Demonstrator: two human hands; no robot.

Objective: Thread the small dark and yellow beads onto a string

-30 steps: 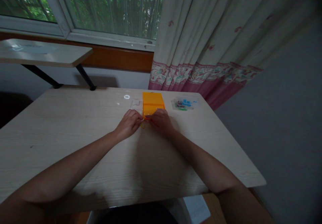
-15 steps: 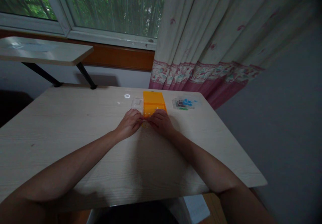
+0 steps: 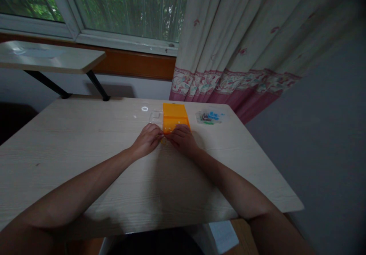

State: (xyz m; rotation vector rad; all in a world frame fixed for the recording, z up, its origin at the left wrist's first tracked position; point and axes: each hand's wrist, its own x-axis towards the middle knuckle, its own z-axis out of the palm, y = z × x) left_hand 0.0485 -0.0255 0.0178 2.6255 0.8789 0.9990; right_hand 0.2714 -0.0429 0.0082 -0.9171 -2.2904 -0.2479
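My left hand (image 3: 148, 138) and my right hand (image 3: 183, 138) meet fingertip to fingertip at the near edge of an open orange box (image 3: 174, 110). Both have their fingers pinched together; whatever lies between them is too small to make out. Small pale pieces show inside the box, partly covered by my right hand. Just below the fingertips is a small yellowish thing (image 3: 163, 141), mostly hidden. A clear plastic case (image 3: 156, 116) lies left of the box, right behind my left hand.
On the right of the table (image 3: 114, 186) lies a clear tray (image 3: 208, 117) with blue, dark and green small parts. A whitish ring (image 3: 145, 109) sits left of the box. A raised shelf (image 3: 57, 58) stands at the back left; a curtain (image 3: 228, 56) hangs behind.
Both hands stay in nearly the same place at the box. The small yellowish thing beneath the fingertips has shifted slightly.
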